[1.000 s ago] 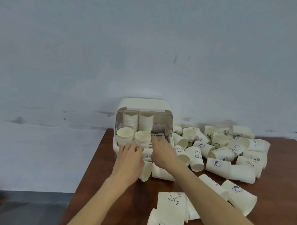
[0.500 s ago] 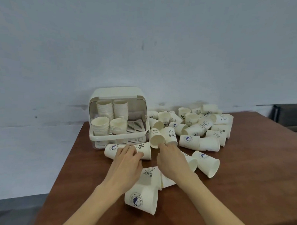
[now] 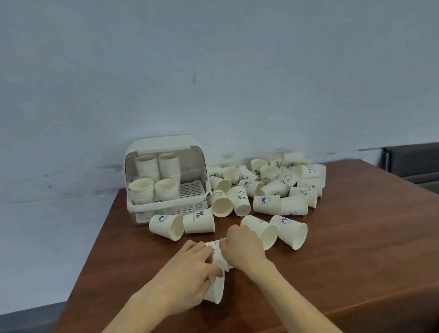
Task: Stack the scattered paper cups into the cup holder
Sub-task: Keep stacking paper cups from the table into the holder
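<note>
Head view, near to far from the cup holder [image 3: 166, 179]: closest to the camera and well in front of the holder, left hand [image 3: 191, 273] and right hand [image 3: 243, 249] curled around paper cups [image 3: 216, 267] lying on the brown table [image 3: 347, 260], fingers pinching the cup walls. Nearer the holder and to its right, many loose cups [image 3: 275, 189] left on their sides; inside it, four stacks [image 3: 153, 178] done, right half bare. Half a second ago, both hands nearer the holder, less curled.
</note>
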`<state>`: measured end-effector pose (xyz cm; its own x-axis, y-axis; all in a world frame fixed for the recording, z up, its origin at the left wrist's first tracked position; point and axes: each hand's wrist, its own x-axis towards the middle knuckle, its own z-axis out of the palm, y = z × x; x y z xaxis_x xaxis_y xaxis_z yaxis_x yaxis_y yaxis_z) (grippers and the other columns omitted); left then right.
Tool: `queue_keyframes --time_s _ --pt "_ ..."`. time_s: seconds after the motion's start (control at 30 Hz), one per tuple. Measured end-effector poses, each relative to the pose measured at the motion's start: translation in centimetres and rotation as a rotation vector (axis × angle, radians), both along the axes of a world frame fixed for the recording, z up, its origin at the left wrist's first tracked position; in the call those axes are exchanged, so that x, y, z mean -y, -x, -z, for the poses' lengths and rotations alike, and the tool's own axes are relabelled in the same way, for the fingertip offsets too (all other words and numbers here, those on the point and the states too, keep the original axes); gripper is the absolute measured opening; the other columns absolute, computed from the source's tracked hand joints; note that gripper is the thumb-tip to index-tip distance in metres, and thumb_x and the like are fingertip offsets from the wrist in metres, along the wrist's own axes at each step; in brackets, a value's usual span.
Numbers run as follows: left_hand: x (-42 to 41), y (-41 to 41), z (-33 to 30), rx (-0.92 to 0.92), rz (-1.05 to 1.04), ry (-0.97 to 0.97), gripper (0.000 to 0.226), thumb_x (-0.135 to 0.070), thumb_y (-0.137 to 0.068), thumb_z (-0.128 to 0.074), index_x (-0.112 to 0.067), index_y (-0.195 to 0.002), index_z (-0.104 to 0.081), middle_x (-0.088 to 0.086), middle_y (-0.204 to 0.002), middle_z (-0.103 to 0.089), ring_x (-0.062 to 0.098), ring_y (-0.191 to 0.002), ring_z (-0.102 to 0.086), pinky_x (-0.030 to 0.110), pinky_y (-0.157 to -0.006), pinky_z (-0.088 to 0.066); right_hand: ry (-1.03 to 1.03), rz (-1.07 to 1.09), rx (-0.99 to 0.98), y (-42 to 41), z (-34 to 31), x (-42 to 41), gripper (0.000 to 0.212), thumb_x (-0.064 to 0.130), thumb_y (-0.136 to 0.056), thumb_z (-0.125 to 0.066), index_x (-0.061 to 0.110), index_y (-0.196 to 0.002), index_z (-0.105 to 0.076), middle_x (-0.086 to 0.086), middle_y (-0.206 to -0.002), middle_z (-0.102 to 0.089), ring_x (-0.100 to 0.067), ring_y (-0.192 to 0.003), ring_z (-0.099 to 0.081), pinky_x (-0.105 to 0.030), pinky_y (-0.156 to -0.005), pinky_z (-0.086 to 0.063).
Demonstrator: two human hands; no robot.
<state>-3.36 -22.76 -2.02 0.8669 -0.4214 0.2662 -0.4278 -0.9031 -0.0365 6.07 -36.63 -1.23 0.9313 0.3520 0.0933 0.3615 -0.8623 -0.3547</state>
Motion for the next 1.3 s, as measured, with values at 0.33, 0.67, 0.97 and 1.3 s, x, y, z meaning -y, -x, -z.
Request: queue_keyframes --time_s 0.33,0.67,0.97,1.3 --pt "-0.6 0.3 0.0 -0.045 -0.053 -0.033 0.027 -0.021 -0.084 -0.052 -0.032 -0.106 -0.064 -0.008 -0.089 -0.050 0.014 -0.087 -0.045 0.028 -0.083 -0.041 -0.118 0.100 0.017 -0.9 0.9 1.1 0.021 0.020 -0.095 -0.040 0.009 -0.108 -0.051 -0.011 -0.105 -0.061 -0.032 -0.099 -0.058 -0.035 -0.071 -0.039" --pt "-1.8 -0.6 0.2 -0.057 -0.210 -0.123 0.026 -0.015 -0.087 -0.042 -0.023 -0.108 -0.055 -0.003 -0.103 -0.048 0.018 -0.101 -0.042 0.029 -0.093 -0.032 -0.088 0.178 -0.024 -1.7 1.6 2.1 0.033 0.027 -0.094 -0.048 0.006 -0.118 -0.040 -0.010 -0.112 -0.060 -0.030 -0.106 -0.056 -0.033 -0.071 -0.039" --pt "-3.0 -1.1 0.5 -0.031 -0.201 -0.104 0.023 -0.012 -0.079 -0.050 -0.022 -0.098 -0.058 -0.003 -0.097 -0.052 0.019 -0.097 -0.046 0.029 -0.087 -0.034 -0.191 0.211 -0.135 -3.1 2.5 0.4 0.020 0.024 -0.093 -0.050 0.006 -0.102 -0.050 -0.011 -0.106 -0.059 -0.029 -0.099 -0.058 -0.032 -0.070 -0.039" --pt "-4.5 -1.6 -1.1 0.019 -0.233 -0.158 0.029 -0.019 -0.055 -0.076 -0.026 -0.072 -0.054 -0.009 -0.071 -0.050 0.014 -0.067 -0.050 0.025 -0.064 -0.040 -0.297 0.175 0.105 -5.3 -0.6 -1.0 0.015 0.014 -0.088 -0.042 0.011 -0.088 -0.056 -0.010 -0.086 -0.063 -0.033 -0.081 -0.054 -0.035 -0.064 -0.037"
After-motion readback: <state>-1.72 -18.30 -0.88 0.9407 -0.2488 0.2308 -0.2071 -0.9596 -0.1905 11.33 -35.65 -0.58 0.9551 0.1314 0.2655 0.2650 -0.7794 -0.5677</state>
